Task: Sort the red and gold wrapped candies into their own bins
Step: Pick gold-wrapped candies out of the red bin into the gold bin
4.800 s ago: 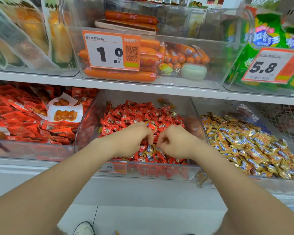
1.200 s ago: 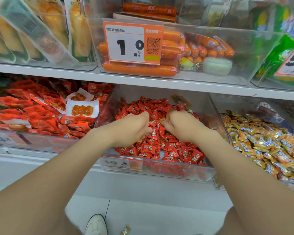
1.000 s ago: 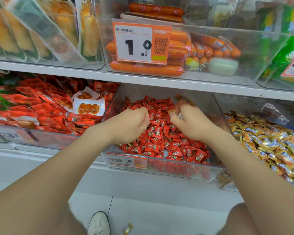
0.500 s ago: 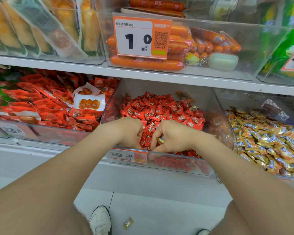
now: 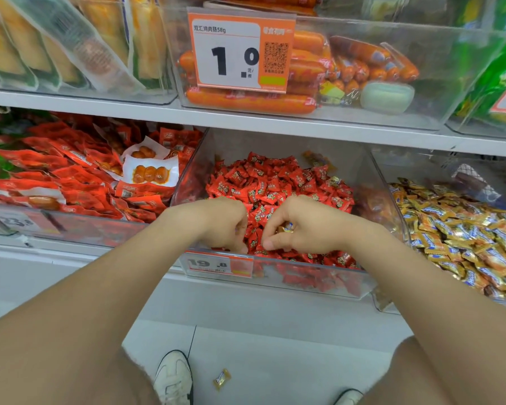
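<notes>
red candies (image 5: 275, 182) fill the clear bin (image 5: 304, 277) whose price tag (image 5: 219, 264) reads "19.8", below a sign (image 5: 240, 52) reading "1.0", and near the bin's front edge the right hand (image 5: 310, 226) pinches a gold candy (image 5: 285, 228) while the left hand (image 5: 222, 222) curls into the heap, its hold unclear, with the gold pile (image 5: 465, 238) just right.

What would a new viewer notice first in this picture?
The left hand and right hand dig among red candies in the middle bin; the right apparently pinches a gold candy. Right of that bin lies the gold pile. A stray candy lies on the floor by a shoe.
</notes>
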Available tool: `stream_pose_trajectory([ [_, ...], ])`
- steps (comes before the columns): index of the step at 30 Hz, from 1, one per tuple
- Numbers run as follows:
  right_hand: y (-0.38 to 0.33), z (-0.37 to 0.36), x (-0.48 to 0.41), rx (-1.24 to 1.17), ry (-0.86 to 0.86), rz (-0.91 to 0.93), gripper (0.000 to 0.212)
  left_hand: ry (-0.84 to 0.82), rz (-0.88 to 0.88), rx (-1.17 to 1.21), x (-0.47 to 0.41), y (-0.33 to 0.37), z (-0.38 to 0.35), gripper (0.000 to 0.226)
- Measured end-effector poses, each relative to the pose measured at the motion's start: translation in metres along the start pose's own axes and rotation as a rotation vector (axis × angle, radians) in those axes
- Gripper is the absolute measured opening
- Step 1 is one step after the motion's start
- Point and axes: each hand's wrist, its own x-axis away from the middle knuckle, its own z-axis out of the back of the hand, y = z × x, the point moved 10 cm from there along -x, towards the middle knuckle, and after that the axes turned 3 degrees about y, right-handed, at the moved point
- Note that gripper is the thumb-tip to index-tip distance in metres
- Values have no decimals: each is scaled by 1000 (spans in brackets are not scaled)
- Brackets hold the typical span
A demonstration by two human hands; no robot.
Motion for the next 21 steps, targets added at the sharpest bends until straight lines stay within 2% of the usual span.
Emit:
stream_pose_trajectory([
  [3,-11,-25,0,23,-199,71,13,82,12,33,7,-6,16,23],
  [5,-8,-39,2,63,-339,47,19,100,25,25,12,-10,20,18],
  [7,-5,-47,2,41,-414,14,24,104,28,59,15,-10,19,4],
  [8,-3,-49,1,37,-431,1,26,103,32,78,15,-9,18,5],
  [12,-14,-51,-13,164,-330,61,26,91,65,103,14,-10,15,24],
  [16,-22,-51,-25,251,-228,93,19,120,57,53,6,-13,13,19],
  [21,-17,-39,-16,160,-175,64,7,100,7,35,3,-7,12,21],
])
